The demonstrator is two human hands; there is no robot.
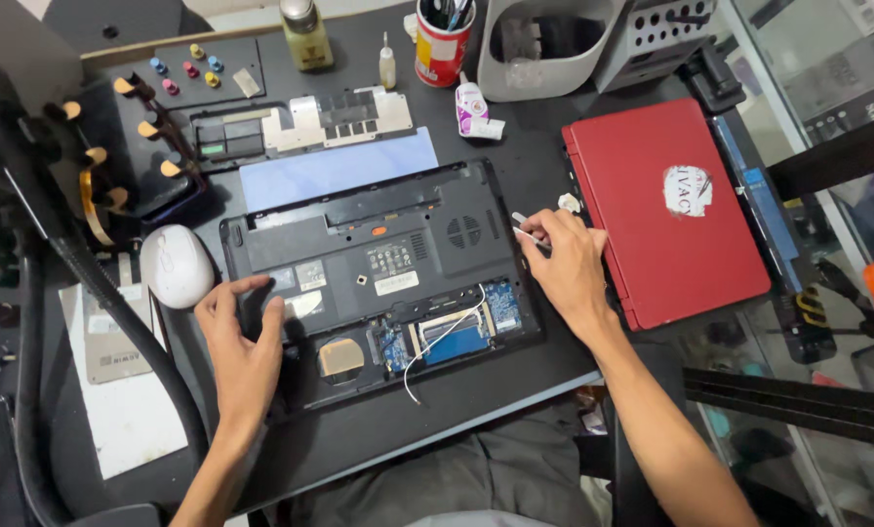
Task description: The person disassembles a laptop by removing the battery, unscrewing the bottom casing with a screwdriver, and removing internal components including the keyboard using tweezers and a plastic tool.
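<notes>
Dark counter (515, 146) carries an upturned black laptop (378, 263) with its bay uncovered; left hand (247, 342) lies spread flat steadying it, while right hand (569, 263) pinches what looks like a slim white tool (527, 232) at the edge.

Matt black plastic laptop base (359, 244), glossy red laptop lid (671, 210), smooth white mouse (177, 265).

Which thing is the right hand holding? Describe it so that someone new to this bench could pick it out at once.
Start at the black laptop base lying open, underside up, mid-desk, with the red laptop to its right. Between them the right hand pinches a thin white stick-like tool at the base's right edge. It is the only slim pale rod there; its tip is hidden.
</notes>
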